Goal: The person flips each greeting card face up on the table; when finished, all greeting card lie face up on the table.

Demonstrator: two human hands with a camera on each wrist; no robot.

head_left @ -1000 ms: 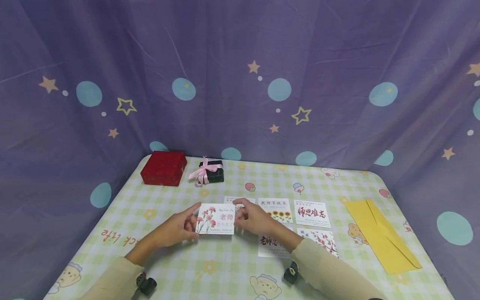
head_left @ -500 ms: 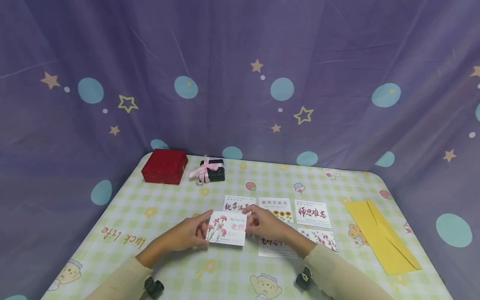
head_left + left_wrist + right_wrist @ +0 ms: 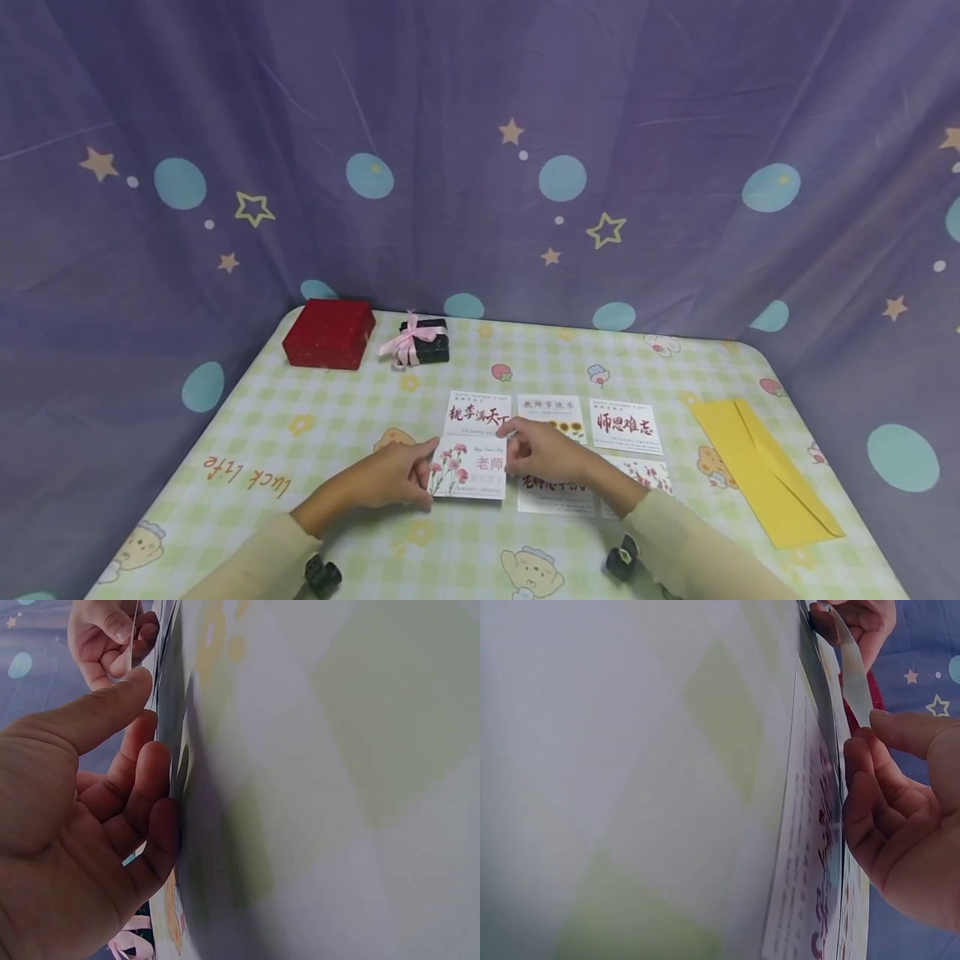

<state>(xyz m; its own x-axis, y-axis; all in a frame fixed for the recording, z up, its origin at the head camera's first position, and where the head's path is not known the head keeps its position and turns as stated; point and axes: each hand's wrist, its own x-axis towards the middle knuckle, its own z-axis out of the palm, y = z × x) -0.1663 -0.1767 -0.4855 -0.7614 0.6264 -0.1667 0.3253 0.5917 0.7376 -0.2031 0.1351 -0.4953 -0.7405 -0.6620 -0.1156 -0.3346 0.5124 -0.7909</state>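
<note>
A white greeting card (image 3: 468, 471) with pink carnations and pink lettering is held between both hands, just in front of a card (image 3: 478, 414) with dark red characters. My left hand (image 3: 390, 475) pinches its left edge between thumb and fingers. On the opposite edge, my right hand (image 3: 551, 454) pinches it the same way. The right wrist view shows the held card (image 3: 853, 671) edge-on, slightly bowed, a little above the table. Beneath my right forearm lies a partly hidden card (image 3: 555, 500) with dark characters; the sunflower card (image 3: 549, 408) lies behind that hand.
Further right are a card with red characters (image 3: 626, 427) and a blossom card (image 3: 645, 473), partly covered by the right arm. A yellow envelope (image 3: 765, 475) lies at the right. A red box (image 3: 330, 333) and a dark box with pink ribbon (image 3: 423, 342) stand at the back left.
Both hands have carried the carnation card to the right and towards the front edge, lower over the table. The card with red characters behind it has come into fuller view.
</note>
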